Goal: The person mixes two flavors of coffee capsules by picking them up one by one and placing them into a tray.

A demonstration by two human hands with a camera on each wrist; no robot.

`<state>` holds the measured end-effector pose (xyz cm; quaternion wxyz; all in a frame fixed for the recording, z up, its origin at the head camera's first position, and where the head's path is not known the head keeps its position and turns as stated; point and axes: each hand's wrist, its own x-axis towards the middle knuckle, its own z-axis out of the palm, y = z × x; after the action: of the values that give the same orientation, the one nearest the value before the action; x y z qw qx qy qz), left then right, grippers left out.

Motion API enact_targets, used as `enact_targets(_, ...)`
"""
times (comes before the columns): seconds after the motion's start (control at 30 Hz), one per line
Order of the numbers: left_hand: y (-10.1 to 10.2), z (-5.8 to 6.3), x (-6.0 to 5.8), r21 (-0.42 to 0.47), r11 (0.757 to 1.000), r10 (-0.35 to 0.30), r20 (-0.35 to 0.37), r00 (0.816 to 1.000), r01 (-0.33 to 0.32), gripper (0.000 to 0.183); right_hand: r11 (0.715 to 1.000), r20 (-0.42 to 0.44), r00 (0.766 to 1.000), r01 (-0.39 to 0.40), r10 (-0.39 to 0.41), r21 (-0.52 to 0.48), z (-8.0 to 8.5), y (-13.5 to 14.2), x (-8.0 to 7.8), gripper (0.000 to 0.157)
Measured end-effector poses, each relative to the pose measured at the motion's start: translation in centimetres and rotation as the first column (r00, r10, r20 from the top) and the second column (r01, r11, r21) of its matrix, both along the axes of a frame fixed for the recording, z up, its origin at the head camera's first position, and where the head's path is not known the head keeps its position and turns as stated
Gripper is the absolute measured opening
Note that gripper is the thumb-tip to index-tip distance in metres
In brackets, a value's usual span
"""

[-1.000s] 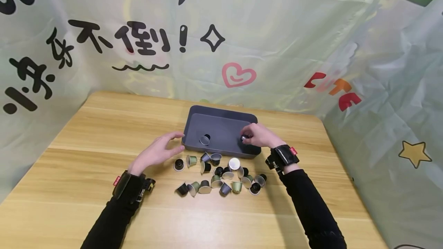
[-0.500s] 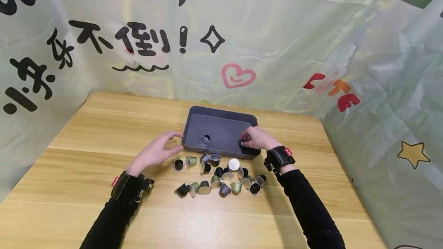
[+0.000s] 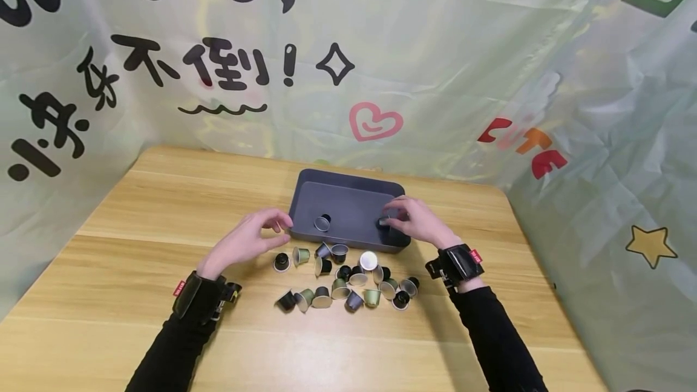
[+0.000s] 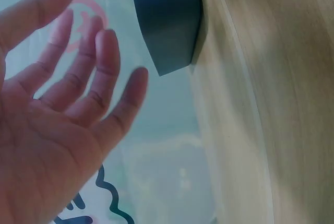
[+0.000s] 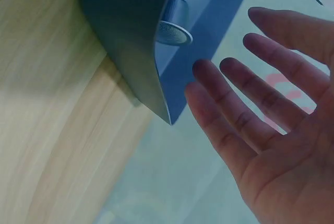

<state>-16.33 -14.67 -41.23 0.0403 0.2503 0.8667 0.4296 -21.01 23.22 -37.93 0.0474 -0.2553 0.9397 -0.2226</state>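
Note:
A dark grey tray (image 3: 348, 201) stands at the back of the table. One dark coffee capsule (image 3: 323, 222) lies on its side in the left part. Another dark capsule (image 3: 382, 223) is in the right part, partly hidden by the fingertips of my right hand (image 3: 422, 221). In the right wrist view this capsule (image 5: 176, 23) sits inside the tray wall, apart from the spread fingers of the right hand (image 5: 276, 125). My left hand (image 3: 247, 241) hovers by the tray's left front corner, holding nothing. Its fingers are loosely bent in the left wrist view.
Several coffee capsules in black, green, grey-blue and white lie scattered before the tray, among them a green capsule (image 3: 373, 297) and a white-topped capsule (image 3: 368, 260). A printed cloth (image 3: 435, 77) hangs behind the wooden table (image 3: 305, 356).
My right hand lowered a capsule into the tray's right part, then let go and drew slightly right with its fingers opening. The left hand stayed nearly still.

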Motion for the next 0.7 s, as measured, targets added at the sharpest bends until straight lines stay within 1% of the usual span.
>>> enact_targets(0.13, 0.1, 0.1, 0.0, 0.010, 1.000, -0.026, -0.001, 1.000, 0.026, 0.025, 0.999, -0.012, 1.000, -0.009, 0.009, -0.048, 0.2, 0.9, 0.8, 0.034)
enact_targets(0.2, 0.1, 0.1, 0.0, 0.017, 0.999, -0.050, 0.008, 0.999, 0.050, 0.025, 0.997, -0.012, 1.000, -0.014, 0.014, -0.069, 0.3, 1.3, 1.3, 0.034)
enact_targets(0.33, 0.1, 0.0, 0.0, 0.010, 0.996, -0.093, 0.021, 0.995, 0.092, 0.026, 0.994, -0.025, 1.000, -0.001, -0.001, -0.105, 0.5, 2.0, 2.2, 0.034)
enact_targets(0.5, 0.0, 0.0, 0.0, 0.002, 0.995, -0.104, 0.041, 0.994, 0.104, 0.027, 0.990, -0.047, 0.999, 0.008, -0.015, -0.138, 0.6, 2.7, 3.2, 0.032)
enact_targets(0.6, -0.2, 0.0, 0.0, 0.000, 0.993, -0.118, 0.043, 0.992, 0.118, 0.027, 0.990, -0.046, 0.999, 0.005, -0.011, -0.144, 0.7, 2.9, 3.5, 0.032)
enact_targets(0.7, -0.2, 0.0, 0.0, -0.004, 0.991, -0.132, 0.049, 0.990, 0.132, 0.028, 0.990, -0.033, 0.999, 0.018, -0.022, -0.140, 0.5, 3.1, 3.9, 0.032)
